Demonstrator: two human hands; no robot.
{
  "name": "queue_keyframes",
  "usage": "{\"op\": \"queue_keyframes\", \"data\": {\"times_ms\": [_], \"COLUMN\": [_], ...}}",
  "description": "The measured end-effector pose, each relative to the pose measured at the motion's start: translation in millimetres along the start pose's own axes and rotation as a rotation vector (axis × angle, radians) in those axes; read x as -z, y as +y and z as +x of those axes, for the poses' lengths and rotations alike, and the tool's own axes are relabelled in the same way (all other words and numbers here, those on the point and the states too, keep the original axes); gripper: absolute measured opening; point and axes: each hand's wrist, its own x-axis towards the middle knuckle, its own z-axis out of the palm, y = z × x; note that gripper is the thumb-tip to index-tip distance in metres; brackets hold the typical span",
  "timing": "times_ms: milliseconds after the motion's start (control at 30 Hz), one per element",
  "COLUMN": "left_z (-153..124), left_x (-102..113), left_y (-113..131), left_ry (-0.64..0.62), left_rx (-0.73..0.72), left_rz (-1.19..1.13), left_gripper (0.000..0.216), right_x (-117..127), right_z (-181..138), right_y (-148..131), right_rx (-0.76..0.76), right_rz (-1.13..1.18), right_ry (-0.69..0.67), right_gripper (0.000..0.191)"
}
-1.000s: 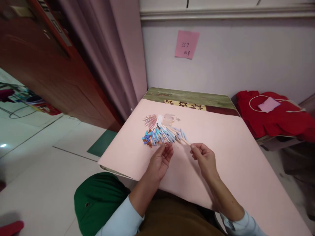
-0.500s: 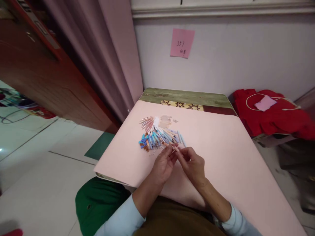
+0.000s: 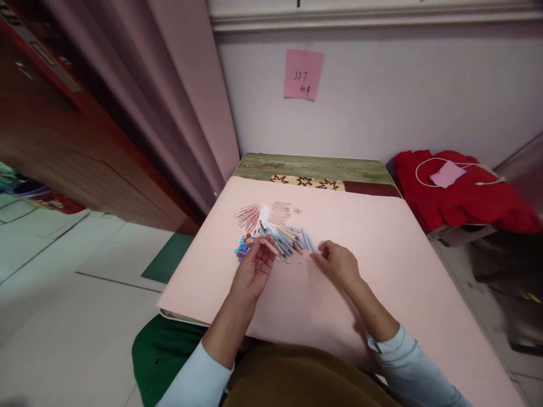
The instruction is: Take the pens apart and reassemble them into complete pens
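Observation:
Pinched in my left hand (image 3: 253, 270) is a peach-coloured pen barrel (image 3: 270, 246), held slantwise over the pile of pen parts. Thumb and fingers of my right hand (image 3: 341, 264) are drawn together at the near end of the light blue pen barrels (image 3: 309, 240); whether anything is between them is too small to make out. Blue and brown pen caps (image 3: 241, 249) lie left of my left hand, which partly hides them. Behind it spread white refills (image 3: 263, 215) with dark tips, pinkish thin sticks (image 3: 248, 216) and pale clear pieces (image 3: 280, 210).
A pink sheet (image 3: 203, 271) covers most of the table, with its green patterned top (image 3: 314, 165) showing at the back. Tiny pieces (image 3: 297, 210) lie behind the pen parts. Red cloth (image 3: 449, 198) with a white cord is beyond the right edge; a wooden door (image 3: 106, 152) stands left.
My hands were together over the near edge of the pile. The left has moved left with the pen barrel; the right has moved right to the light blue barrels. The view has shifted slightly.

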Motion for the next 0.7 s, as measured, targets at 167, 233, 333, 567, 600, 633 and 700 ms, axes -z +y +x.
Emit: {"op": "queue_keyframes", "data": {"times_ms": [167, 233, 333, 567, 600, 633, 700], "left_z": [-1.4, -1.3, -1.3, -4.8, -5.3, -5.7, -6.0], "left_x": [4.1, 7.9, 14.4, 24.0, 24.7, 25.4, 26.7], "left_y": [7.5, 12.9, 22.0, 29.5, 29.4, 29.2, 28.8], "left_ry": [0.034, 0.040, 0.043, 0.048, 0.046, 0.042, 0.036], "left_rx": [0.003, -0.006, -0.019, -0.029, -0.026, -0.025, -0.023], "left_rz": [-0.025, -0.025, -0.038, -0.068, -0.071, -0.074, -0.076], "left_gripper": [0.014, 0.014, 0.016, 0.018, 0.018, 0.018, 0.018], "right_x": [-9.8, -9.6, -8.3, -5.8, -4.6, -3.2, -1.0], "right_z": [5.4, 5.7, 3.1, -5.1, -5.4, -5.6, -5.6], "right_y": [-10.1, -9.6, -6.9, -5.4, -5.5, -5.9, -8.1], "right_rx": [0.003, -0.006, -0.031, -0.061, -0.063, -0.060, -0.036], "right_rz": [-0.084, -0.102, -0.060, 0.002, 0.005, 0.009, 0.021], "right_ry": [0.012, 0.006, -0.003, -0.011, -0.010, -0.003, 0.024], "right_gripper": [0.016, 0.013, 0.012, 0.022, 0.024, 0.025, 0.025]}}
